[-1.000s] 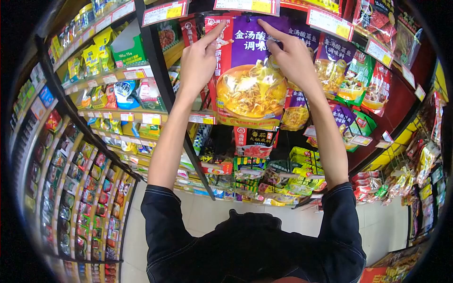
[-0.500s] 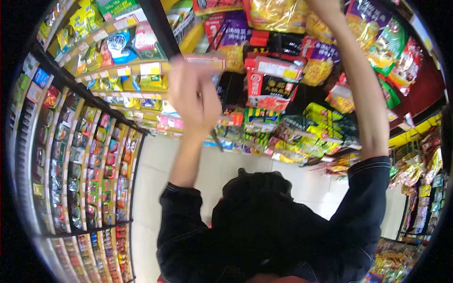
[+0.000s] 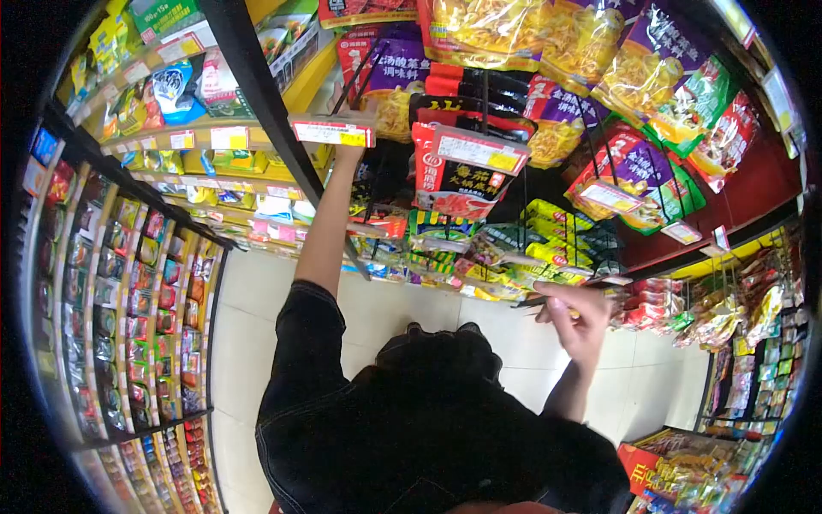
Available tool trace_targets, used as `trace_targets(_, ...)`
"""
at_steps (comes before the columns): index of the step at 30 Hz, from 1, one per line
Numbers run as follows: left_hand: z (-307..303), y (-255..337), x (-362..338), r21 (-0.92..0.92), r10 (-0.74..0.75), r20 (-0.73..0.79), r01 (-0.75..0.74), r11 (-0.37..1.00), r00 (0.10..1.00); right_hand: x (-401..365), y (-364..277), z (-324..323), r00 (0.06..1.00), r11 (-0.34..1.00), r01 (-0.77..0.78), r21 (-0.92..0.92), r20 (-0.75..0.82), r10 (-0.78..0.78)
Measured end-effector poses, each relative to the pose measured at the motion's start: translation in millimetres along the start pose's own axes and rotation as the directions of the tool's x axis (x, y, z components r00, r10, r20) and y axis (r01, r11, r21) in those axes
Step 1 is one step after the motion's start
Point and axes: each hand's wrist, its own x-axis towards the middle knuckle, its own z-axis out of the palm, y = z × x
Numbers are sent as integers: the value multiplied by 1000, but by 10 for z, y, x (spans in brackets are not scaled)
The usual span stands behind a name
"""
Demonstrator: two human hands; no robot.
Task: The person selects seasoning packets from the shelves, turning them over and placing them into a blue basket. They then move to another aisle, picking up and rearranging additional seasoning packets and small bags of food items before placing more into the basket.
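My left hand reaches up into the hanging display. A price tag covers most of it, so its fingers and anything in them are hidden. Beside it hangs a purple and red seasoning packet with noodles or fish pictured on it. To the right of that hangs a red and black hotpot base packet behind another tag. My right hand is lower down, in front of the bottom rows, its index finger stretched to the left and its thumb apart. Nothing shows in it. Near its fingertips are yellow-green packets.
A black upright post stands left of my left forearm. Shelves of small packets line the left side. More packets hang on the right. Pale floor tiles lie below, and a red carton stands at lower right.
My left hand has moved up and in behind the price tag. My right arm has come down from the upper packets to the front of the lower rows. The view has shifted slightly.
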Motion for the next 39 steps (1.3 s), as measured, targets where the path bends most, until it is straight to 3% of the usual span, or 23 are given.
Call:
trace_targets(1,105,-84,144,67,2,-69,3,998,998,-235,161,97,974,977,-201,68,-97,207)
trace_targets(3,2,444,356,-11,0,-107,-1,1000,994,-631,425,135,940,948,-307,87,-125,316)
trace_targets(7,-81,137,574,-111,-238,112,250,962,965,-1153,593,214,830,840,-515,172,-144,538)
trace_targets(8,119,-256,480,4,-233,-22,233,973,972,-1179,642,242,819,827,-530,185,-140,556)
trace_targets(10,130,-289,296,-237,-88,-80,67,969,993,-1265,706,302,791,795,-568,214,-127,599)
trace_targets(14,-361,654,-280,68,-78,-196,93,993,977,-1120,745,356,844,841,-525,132,-41,534)
trace_targets(15,-474,734,-403,221,-69,-179,108,969,982,-1069,731,351,856,852,-509,123,-29,515)
trace_targets(17,-751,1122,-573,82,-144,-260,171,982,955,-977,681,334,876,872,-479,103,-4,482)
trace_targets(19,-1088,1361,-712,209,-97,-313,168,963,945,-876,604,309,883,880,-469,79,13,470)
trace_targets(22,-1617,1703,-888,341,-172,-318,281,897,933,-684,487,372,924,921,-383,73,43,380)
trace_targets(24,-1830,1861,-1023,312,-185,-320,288,906,929,-507,377,475,947,943,-320,91,69,314)
trace_targets(26,-1959,2044,-1092,268,-187,-311,275,923,932,-229,161,569,985,991,-131,17,113,128)
trace_targets(29,-2178,2117,-1268,23,-294,-276,312,950,915,69,-25,742,974,992,124,18,189,-126)
trace_targets(30,-2295,2031,-1399,69,-255,-273,283,957,928,156,-115,786,969,987,154,36,192,-158)
trace_targets(33,-2437,2296,-1505,-436,-451,-231,323,840,862,384,-444,885,949,969,225,100,200,-242)
trace_targets(37,-2430,2471,-1203,-479,-317,-142,215,851,938,799,-845,817,927,960,252,125,254,-276)
trace_targets(38,-2382,2545,-1048,-576,-294,-100,186,796,950,962,-957,799,914,937,338,92,207,-350)
trace_targets(39,-2320,2534,-876,-544,-235,-99,145,826,967,1111,-1007,843,934,931,309,196,123,-336)
